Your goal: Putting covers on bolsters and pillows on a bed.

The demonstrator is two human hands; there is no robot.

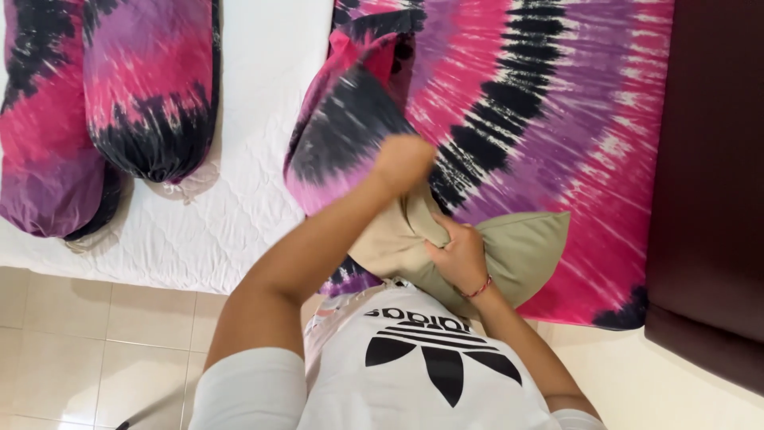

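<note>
Item: beige pillow [521, 247], plain, soft, lying at the near edge of the bed [239, 159], partly on the tie-dye sheet [557, 103] and partly against the person's white shirt [414, 374]. One corner points right; the left part runs into the mouth of the pillowcase.

Item: tie-dye pillowcase [342, 135], pink, purple and black, bunched and raised above the bed, its open end over the left part of the beige pillow.

Left hand [404, 163]: clenched into a fist on the fabric where the pillowcase meets the pillow, arm stretched forward from the shoulder. The picture is blurred here, so the exact grip cannot be told.

Right hand [458, 255]: fingers closed on the beige pillow, pinching a fold of its cover near the middle. A thin red bracelet [477, 288] sits at the wrist.

Surroundings: bare white quilted mattress surface on the left half of the bed; two covered bolsters there, the nearer bolster [151, 80] and the outer bolster [44, 119] lying side by side and touching, both in the same tie-dye cloth, well apart from the hands. Dark brown padded furniture [708, 183] stands just beside the right edge of the tie-dye sheet. Pale tiled floor [103, 342] shows below the bed edge.
</note>
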